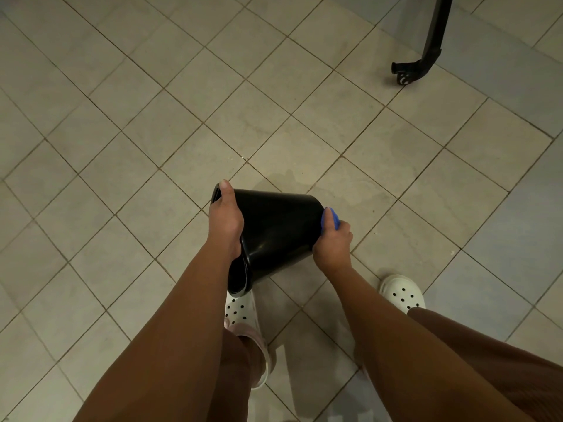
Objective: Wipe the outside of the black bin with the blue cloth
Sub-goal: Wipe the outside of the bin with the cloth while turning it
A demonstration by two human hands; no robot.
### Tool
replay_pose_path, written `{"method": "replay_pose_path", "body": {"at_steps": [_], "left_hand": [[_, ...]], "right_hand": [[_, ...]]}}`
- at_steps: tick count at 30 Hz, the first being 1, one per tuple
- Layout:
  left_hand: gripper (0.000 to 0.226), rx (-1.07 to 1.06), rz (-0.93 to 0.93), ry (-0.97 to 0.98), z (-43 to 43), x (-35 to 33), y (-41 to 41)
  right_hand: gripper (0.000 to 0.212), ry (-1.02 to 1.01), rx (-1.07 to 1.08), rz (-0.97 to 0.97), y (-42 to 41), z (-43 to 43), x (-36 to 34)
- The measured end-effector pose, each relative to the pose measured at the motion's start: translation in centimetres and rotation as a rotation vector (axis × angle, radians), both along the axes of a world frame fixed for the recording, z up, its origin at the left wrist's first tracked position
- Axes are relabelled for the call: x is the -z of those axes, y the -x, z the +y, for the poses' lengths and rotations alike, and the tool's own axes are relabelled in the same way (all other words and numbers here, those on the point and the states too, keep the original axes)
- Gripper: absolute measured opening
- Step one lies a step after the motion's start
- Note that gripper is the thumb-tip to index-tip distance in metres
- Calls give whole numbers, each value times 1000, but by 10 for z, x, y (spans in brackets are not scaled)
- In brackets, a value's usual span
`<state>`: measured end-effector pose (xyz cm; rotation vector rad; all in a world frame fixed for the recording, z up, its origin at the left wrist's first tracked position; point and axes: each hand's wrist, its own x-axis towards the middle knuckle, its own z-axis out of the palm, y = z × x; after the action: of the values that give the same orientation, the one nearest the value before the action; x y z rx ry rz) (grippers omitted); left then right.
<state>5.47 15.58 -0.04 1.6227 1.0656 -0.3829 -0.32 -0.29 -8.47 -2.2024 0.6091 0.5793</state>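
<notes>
Black bin point(274, 233) held tipped on its side above the tiled floor point(122, 117). Left hand point(225, 220) grips the rim; right hand point(333, 239) presses bunched blue cloth point(331, 218) against the base edge. Best to rotate the bin steadily, overlapping strokes.

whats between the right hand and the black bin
The blue cloth, bunched in the right hand against the black bin at its base end; the head view shows it.

The person wears white holed clogs point(402, 295); forearms point(182, 300) bare.
</notes>
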Motion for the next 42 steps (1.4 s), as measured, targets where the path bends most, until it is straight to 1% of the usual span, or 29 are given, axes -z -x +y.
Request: {"method": "replay_pose_path", "body": {"at_steps": [2, 4, 6, 8, 11, 14, 16, 18, 21, 26, 30, 33, 36, 39, 42], "left_hand": [[69, 10, 0, -30, 1, 0, 1], [70, 60, -7, -63, 1, 0, 1], [62, 126, -24, -82, 1, -1, 1], [53, 165, -44, -81, 1, -2, 0], [58, 213, -55, -93, -1, -3, -2], [58, 252, -79, -131, -3, -6, -4], [56, 291, -100, -162, -5, -7, -4], [55, 330, -118, -193, -6, -8, -6], [57, 367, -140, -226, -6, -8, -9], [55, 352, -156, -237, -4, -10, -11], [54, 289, -167, -206, -2, -15, -15], [55, 220, -159, -166, 1, -17, -18], [56, 174, -144, -136, 1, -15, -19], [58, 115, -118, -89, 2, -10, -18], [59, 91, -100, -71, 5, -8, -17]], "right_hand": [[76, 42, -40, 47, 0, -1, 1], [71, 119, -77, 149, -3, -2, 4], [65, 181, -99, 270, -6, -3, 5], [64, 196, -78, 311, -7, -5, 7], [64, 181, -70, 316, -7, -5, 8], [58, 205, -54, 253, -6, -3, 5], [59, 232, -65, 186, -5, 0, 2], [64, 235, -111, 124, -4, 5, 0], [61, 240, -184, 32, -1, 15, -4], [69, 167, -259, 91, -1, 27, -5], [75, 146, -272, 68, -2, 23, -1], [79, 145, -236, 94, 5, 19, 3], [78, 145, -185, 92, 11, 13, 4], [78, 176, -123, -52, 16, 19, 0], [72, 201, -175, -268, 14, 29, -2]]}}
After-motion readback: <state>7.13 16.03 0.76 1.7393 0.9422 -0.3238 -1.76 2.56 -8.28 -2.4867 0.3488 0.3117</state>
